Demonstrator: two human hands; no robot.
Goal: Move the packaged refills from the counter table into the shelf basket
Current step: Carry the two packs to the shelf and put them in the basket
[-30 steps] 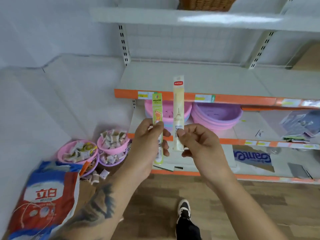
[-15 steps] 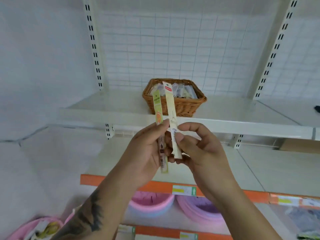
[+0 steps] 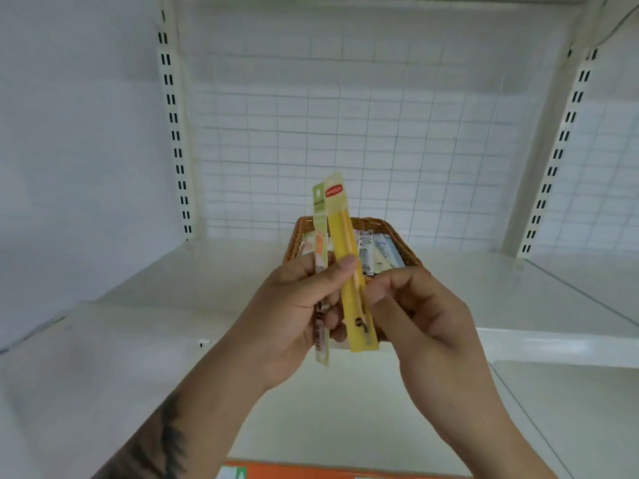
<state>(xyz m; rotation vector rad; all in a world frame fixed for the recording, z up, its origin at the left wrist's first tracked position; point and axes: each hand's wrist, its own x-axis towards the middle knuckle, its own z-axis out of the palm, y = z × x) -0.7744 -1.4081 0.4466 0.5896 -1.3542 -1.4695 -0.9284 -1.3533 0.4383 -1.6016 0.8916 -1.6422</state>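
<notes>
My left hand (image 3: pixel 294 316) pinches green refill pack (image 3: pixel 320 233) and yellow refill pack (image 3: pixel 349 271), both near upright. My right hand (image 3: pixel 425 316), fingers curled, touches yellow pack's right edge; grip unclear. Wicker basket (image 3: pixel 397 236) just beyond hands on white shelf (image 3: pixel 207 271), more packs inside.

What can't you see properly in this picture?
- Wicker basket, head view: the two hands cover its front and most of its inside.
- Packets already in the basket: too blurred to count or read.
- Green packet: the yellow packet and the left hand hide much of it.
- Right hand: the yellow packet hides its fingertips.
</notes>
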